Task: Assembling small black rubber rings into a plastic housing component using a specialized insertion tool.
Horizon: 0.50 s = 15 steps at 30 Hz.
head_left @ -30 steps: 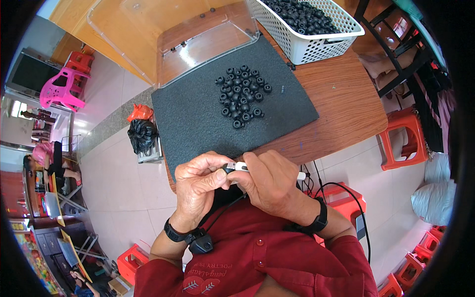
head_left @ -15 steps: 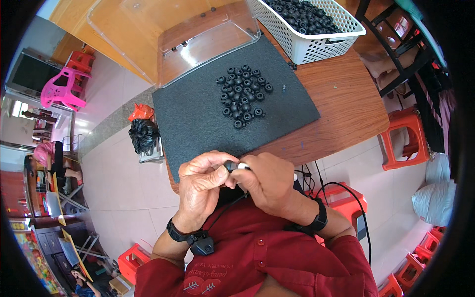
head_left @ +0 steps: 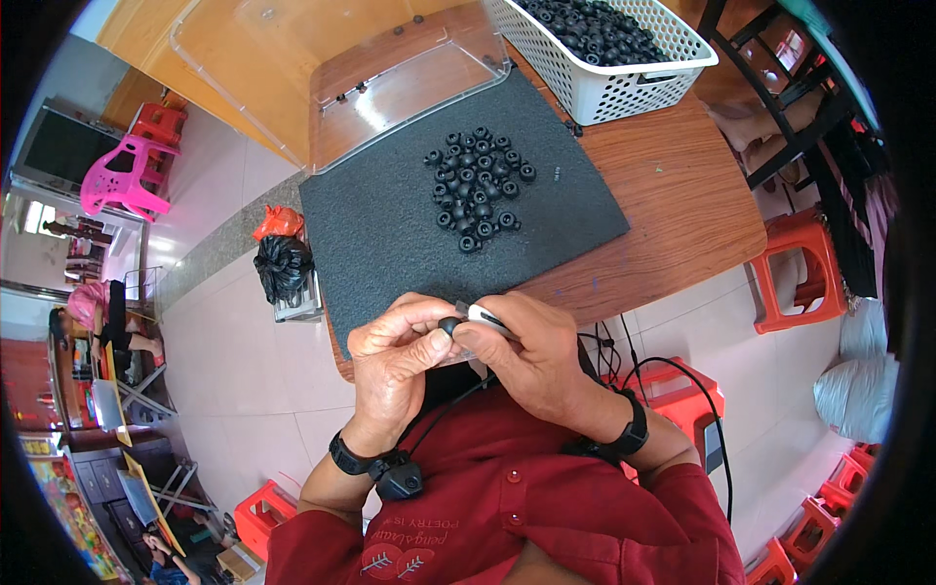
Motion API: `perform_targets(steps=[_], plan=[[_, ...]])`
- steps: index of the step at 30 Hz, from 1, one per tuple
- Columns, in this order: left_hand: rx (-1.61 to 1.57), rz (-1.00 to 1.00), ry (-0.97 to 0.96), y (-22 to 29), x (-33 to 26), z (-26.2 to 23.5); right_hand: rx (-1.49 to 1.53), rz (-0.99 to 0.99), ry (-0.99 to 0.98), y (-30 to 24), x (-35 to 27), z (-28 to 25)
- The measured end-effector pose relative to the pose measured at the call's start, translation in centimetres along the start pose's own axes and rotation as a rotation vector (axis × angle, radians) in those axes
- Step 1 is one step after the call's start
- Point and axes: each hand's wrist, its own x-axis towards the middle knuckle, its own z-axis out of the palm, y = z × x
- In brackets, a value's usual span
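Between the thumb and fingers of my left hand (head_left: pixel 400 349) is a small round black part (head_left: pixel 449 326), pinched near the mat's front edge. My right hand (head_left: pixel 526 348) grips a small white tool (head_left: pixel 485 314) with a dark stripe; its tip meets the black part, and the fingers hide much of it. Beyond both hands, a loose pile of similar black parts (head_left: pixel 478 185) lies on the dark grey mat (head_left: pixel 375 229). Several of these show a round hole in one end.
A white perforated basket (head_left: pixel 639 93) heaped with black parts stands at the back right of the wooden table (head_left: pixel 682 205). At the back left is a clear plastic bin (head_left: pixel 336 146) with a few bits in it. Bags (head_left: pixel 283 263) sit beside the table's left edge.
My right hand has turned and its thumb has shifted, so more of the white tool shows. The left hand keeps its pinch on the black part and has barely moved.
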Motion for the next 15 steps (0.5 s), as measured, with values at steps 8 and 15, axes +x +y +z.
perform_targets(steps=[8,15], plan=[[-0.095,0.0,-0.022,-0.14,-0.04,0.24,0.178,0.2,-0.045,-0.79,-0.32,-0.08],[-0.134,-0.055,-0.072,0.14,0.34,-0.09,0.073,0.169,-0.014,-0.27,-0.39,-0.32]])
